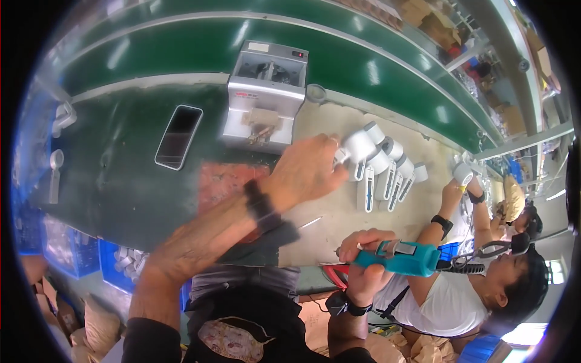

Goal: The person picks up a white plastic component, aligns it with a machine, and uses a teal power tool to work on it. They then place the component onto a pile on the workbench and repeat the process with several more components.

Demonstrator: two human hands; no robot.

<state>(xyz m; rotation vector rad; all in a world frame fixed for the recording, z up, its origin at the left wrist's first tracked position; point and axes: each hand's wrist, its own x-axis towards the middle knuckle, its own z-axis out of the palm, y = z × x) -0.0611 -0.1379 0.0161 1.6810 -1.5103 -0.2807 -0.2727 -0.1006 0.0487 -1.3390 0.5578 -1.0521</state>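
My left hand (pixel 310 170) reaches over the bench to the near edge of a cluster of white-and-grey housings (pixel 378 158) with round heads and slotted handles showing blue strips. Its fingers are closed at a small white part (pixel 341 157) beside the closest round head; the fingertips partly cover it. Lower down, my right hand (pixel 365 279) is wrapped around a teal electric screwdriver (pixel 399 258), whose tip points left and whose coiled cord runs off right. A silver screw-feeding machine (pixel 264 97) stands just beyond my left hand.
A phone (pixel 179 137) lies on the green mat, near a red pad (pixel 227 184). Behind runs a green conveyor belt (pixel 363 63). Blue bins (pixel 121 266) with parts stand at lower left. At right, a co-worker in a white shirt (pixel 451 302) handles a similar housing (pixel 463 173).
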